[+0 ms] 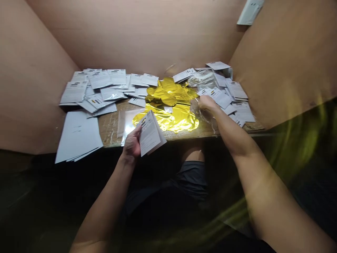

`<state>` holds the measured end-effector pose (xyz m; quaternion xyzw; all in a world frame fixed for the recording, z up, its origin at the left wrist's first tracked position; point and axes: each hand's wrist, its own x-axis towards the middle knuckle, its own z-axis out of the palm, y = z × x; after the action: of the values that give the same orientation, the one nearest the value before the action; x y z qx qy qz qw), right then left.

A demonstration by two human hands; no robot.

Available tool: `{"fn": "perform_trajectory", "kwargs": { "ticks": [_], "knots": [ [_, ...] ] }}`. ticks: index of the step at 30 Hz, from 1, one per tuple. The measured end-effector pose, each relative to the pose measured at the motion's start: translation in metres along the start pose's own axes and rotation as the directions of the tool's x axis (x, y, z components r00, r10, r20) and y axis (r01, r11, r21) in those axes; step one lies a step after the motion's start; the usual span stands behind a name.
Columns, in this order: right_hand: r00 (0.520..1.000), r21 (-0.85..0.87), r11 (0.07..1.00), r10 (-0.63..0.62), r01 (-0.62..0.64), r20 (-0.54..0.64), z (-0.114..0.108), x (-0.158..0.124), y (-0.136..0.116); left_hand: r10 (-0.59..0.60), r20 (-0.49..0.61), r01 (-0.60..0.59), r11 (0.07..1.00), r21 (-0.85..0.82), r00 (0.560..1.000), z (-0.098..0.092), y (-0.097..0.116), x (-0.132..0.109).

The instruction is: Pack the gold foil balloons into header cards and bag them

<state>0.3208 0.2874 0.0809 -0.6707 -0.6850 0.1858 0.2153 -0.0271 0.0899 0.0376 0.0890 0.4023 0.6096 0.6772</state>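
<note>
In my left hand, the fingers and thumb close on a folded printed card, its loose flap standing a little apart at the right. My right hand reaches to the right of the gold foil balloons, beside a heap of printed packets. Its fingers look curled together, partly hidden by the back of the hand, and a small white tip shows at them. Thin clear plastic lies just below that hand. Several shiny flat balloons overlap in the middle of the table.
More packaged cards are piled at the back left of the wooden table. White sheets overhang its front left edge. Clear bags lie beside the balloons. Board walls enclose three sides; a white fixture hangs upper right.
</note>
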Motion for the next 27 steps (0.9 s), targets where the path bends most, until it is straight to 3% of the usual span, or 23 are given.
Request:
{"fn": "perform_trajectory", "kwargs": {
  "ticks": [2,3,5,6,8,12,18,20,22,25,27],
  "knots": [
    [0.993,0.200,0.979,-0.054,0.031,0.106,0.013,-0.025,-0.027,0.033,0.013,-0.033,0.999,-0.012,0.999,-0.001,-0.001,0.001],
    [0.979,0.386,0.922,-0.110,0.036,0.171,0.020,-0.043,-0.042,0.046,0.015,-0.046,0.999,-0.016,0.999,-0.001,-0.003,0.002],
    [0.914,0.723,0.690,-0.271,-0.034,0.302,0.035,-0.086,-0.073,0.060,0.020,-0.059,0.998,-0.010,0.998,-0.001,-0.007,0.004],
    [0.891,0.794,0.602,-0.313,-0.083,0.329,0.043,-0.107,-0.087,0.061,0.030,-0.061,0.998,0.000,0.998,-0.001,-0.010,0.005],
    [0.869,0.840,0.522,-0.337,-0.148,0.362,0.055,-0.139,-0.110,0.064,0.065,-0.066,0.998,0.024,0.996,-0.002,-0.015,0.007],
    [0.889,0.839,0.517,-0.288,-0.169,0.357,0.073,-0.157,-0.123,0.073,0.126,-0.080,0.996,0.045,0.989,-0.005,-0.021,0.005],
    [0.936,0.871,0.455,-0.187,-0.185,0.297,0.098,-0.166,-0.103,0.132,0.093,-0.139,0.988,0.065,0.987,-0.013,-0.033,-0.001],
    [0.929,0.837,0.504,-0.162,-0.211,0.331,0.105,-0.182,-0.098,0.236,0.091,-0.245,0.964,0.103,0.967,-0.012,-0.040,-0.005],
    [0.912,0.795,0.583,-0.215,-0.168,0.350,0.111,-0.200,-0.095,0.323,0.120,-0.339,0.929,0.151,0.939,-0.009,-0.047,-0.010],
    [0.933,0.801,0.598,-0.266,-0.038,0.243,0.114,-0.225,-0.087,0.312,0.187,-0.347,0.915,0.205,0.932,-0.004,-0.050,-0.015],
    [0.966,0.836,0.548,-0.198,-0.032,0.167,0.111,-0.238,-0.076,0.253,0.195,-0.291,0.935,0.203,0.948,-0.005,-0.046,-0.015]
  ]
}}
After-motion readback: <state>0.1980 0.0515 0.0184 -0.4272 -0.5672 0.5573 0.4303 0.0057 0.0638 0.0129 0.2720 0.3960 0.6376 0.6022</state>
